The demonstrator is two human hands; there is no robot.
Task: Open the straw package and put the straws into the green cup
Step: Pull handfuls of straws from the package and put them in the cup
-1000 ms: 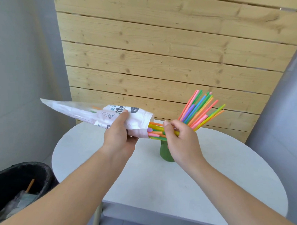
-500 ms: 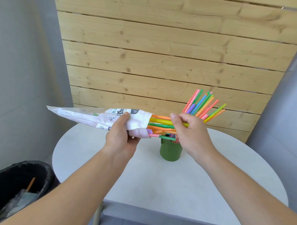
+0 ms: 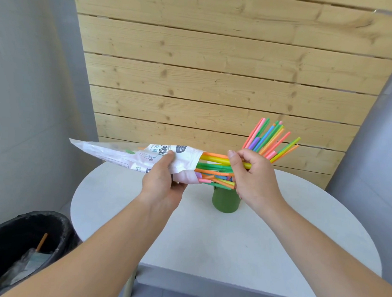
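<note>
My left hand grips the white printed straw package, held level above the table with its open mouth facing right. A bundle of coloured straws sticks out of that mouth, and my right hand is closed around them. Below both hands stands the green cup, its rim partly hidden by my right hand. Several coloured straws fan up and to the right from behind my right hand; their lower ends are hidden.
The round white table bears the cup. A black bin with rubbish stands low at the left. A wooden plank wall is close behind the table, with grey walls on both sides.
My right hand has drawn the gripped straws further out of the package to the right. Both hands and the package have risen slightly, uncovering more of the green cup.
</note>
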